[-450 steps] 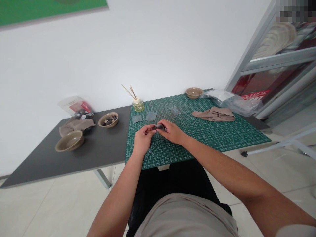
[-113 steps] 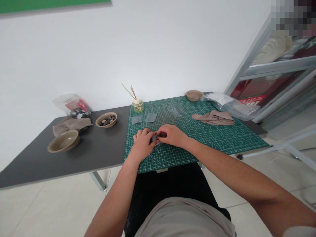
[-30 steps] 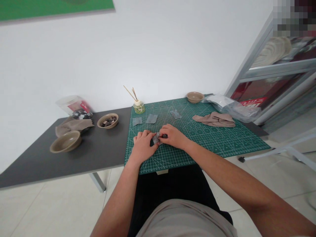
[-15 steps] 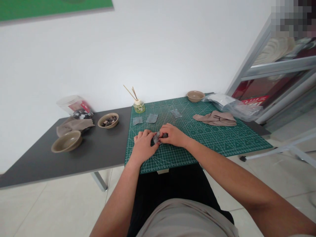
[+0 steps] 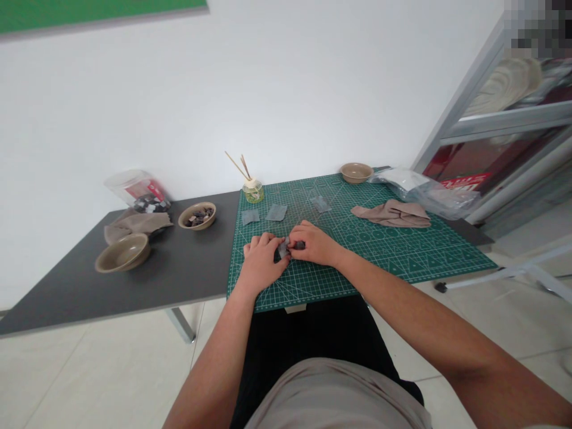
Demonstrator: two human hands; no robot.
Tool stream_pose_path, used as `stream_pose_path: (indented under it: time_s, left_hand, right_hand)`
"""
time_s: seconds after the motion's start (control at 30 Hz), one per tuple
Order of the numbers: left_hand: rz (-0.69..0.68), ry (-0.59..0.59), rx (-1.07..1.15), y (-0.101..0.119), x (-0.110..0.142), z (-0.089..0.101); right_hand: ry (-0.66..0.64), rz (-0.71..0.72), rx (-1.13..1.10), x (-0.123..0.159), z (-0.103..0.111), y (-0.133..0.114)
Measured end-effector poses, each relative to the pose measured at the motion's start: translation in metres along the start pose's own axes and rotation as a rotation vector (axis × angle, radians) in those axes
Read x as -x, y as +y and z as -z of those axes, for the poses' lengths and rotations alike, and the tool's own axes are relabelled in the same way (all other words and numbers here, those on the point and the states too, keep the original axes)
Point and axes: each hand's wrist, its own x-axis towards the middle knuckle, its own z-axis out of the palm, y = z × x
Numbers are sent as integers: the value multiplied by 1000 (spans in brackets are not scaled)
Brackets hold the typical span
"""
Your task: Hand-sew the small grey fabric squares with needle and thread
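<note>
Risky bit: could slip or crease if tugged unevenly.
Pinching the grey piece [image 5: 283, 249] between fingertips of left hand [image 5: 263, 262] and right hand [image 5: 315, 245], over the green mat [image 5: 393, 253]; can't tell if touching.

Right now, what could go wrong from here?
1. The small gray piece sits at the fingertips of the left hand and right hand, partly covered, so a slip or crease might go unnoticed.

2. The reed diffuser stands just behind a flat gray piece on the green mat; a careless reach could tip it onto that piece.
</note>
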Motion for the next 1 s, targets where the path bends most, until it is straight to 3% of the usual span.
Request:
stream_pose_path:
  time_s: [0.2, 0.43, 0.8, 1.0]
  left_hand:
    - [-8, 6, -11, -1, -1, -1]
    - [-11, 8, -6, -1, -1, -2]
    - [-7, 5, -16, -2, -1, -2]
    - [1, 25, -1, -3, -1, -4]
  right_hand:
    - [72, -97, 84, 1, -2, 1]
    - [3, 18, 53, -2, -3, 1]
    - [67, -83, 116, 1, -2, 1]
    - [-5, 20, 29, -1, 0, 0]
